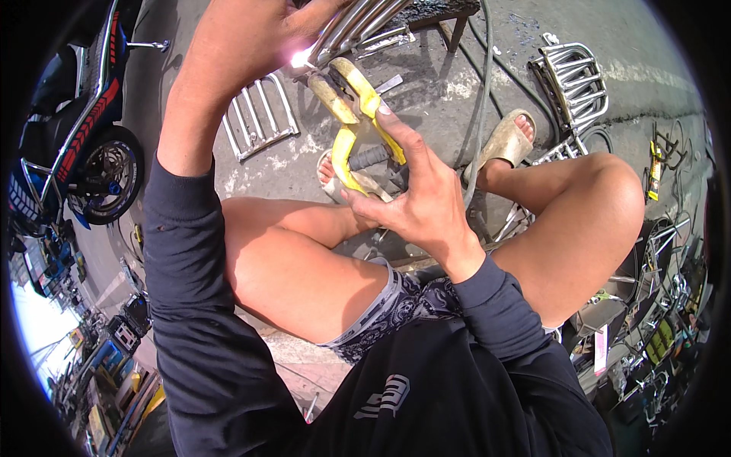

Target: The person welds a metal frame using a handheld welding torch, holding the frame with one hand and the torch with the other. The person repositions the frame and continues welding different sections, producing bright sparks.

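Observation:
My right hand (426, 202) grips a yellow-handled welding electrode holder (344, 156), index finger on one handle and thumb against the other. Its worn, tan-stained jaws point up and away, and a grey ribbed piece lies between the handles. Just beyond the jaws a bright white-pink arc (301, 57) glows at the side of a silver tubular rack (354, 30). At the upper left my left hand (255, 34) is closed on that rack, its thumb across the tubes; the picture's edge and the hand itself hide most of its fingers.
Another tubular rack (260, 118) lies on the concrete by my left arm. A curved rack (571, 84) rests at the far right, near a grey cable (483, 99). A motorcycle (84, 152) stands at left. Tools and metal parts (655, 327) crowd the right side.

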Demonstrator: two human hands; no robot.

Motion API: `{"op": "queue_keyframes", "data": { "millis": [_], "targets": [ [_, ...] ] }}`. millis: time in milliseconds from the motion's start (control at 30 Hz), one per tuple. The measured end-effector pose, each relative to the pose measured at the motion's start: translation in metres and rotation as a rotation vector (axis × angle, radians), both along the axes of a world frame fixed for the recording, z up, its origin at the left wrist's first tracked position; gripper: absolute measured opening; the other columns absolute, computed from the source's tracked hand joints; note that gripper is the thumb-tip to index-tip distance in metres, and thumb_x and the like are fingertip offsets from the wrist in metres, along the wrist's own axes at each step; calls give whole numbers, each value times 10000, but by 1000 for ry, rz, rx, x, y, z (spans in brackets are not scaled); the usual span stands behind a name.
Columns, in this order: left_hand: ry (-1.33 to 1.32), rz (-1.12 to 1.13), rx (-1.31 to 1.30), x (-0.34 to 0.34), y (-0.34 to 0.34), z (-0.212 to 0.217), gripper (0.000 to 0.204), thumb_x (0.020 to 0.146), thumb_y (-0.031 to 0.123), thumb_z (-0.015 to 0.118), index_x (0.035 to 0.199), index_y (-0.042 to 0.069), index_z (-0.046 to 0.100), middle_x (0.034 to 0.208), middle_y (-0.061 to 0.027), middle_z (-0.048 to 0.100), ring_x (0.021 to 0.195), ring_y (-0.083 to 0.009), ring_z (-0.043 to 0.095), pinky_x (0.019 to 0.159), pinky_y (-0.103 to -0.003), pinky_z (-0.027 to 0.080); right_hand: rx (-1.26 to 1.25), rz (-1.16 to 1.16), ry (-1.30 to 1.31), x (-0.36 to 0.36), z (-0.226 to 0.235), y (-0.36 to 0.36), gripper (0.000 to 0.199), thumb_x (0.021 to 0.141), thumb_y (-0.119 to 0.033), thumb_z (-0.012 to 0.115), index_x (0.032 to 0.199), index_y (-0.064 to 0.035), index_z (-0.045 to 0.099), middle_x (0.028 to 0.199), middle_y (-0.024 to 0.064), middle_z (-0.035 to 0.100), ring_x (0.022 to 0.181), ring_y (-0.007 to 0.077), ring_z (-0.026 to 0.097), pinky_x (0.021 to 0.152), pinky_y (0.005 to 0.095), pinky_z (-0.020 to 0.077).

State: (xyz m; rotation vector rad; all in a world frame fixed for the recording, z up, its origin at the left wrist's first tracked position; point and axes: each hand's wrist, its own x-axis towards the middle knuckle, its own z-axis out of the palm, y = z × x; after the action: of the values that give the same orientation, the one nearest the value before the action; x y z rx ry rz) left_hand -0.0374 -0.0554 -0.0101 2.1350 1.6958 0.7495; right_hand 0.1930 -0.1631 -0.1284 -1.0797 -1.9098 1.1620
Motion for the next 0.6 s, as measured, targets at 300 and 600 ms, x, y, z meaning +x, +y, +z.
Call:
{"op": "queue_keyframes", "data": {
  "millis": [300,600],
  "targets": [
    [3,29,-67,1,0,2,116,980,115,741,1043,35,796,700,-2,680,526,-65,473,490,-245,365,30,10,10,-1,-3,2,981,736,-310,931,1601,-215,480,1034,149,703,920,390,730,776,488,614],
    [30,14,-60,5,-1,7,115,989,123,746,1050,40,797,692,3,666,516,-61,433,480,-247,338,44,-1,75,-4,-2,7,963,735,-310,929,1584,-195,489,1090,165,720,966,404,734,803,493,611]
  ]
}}
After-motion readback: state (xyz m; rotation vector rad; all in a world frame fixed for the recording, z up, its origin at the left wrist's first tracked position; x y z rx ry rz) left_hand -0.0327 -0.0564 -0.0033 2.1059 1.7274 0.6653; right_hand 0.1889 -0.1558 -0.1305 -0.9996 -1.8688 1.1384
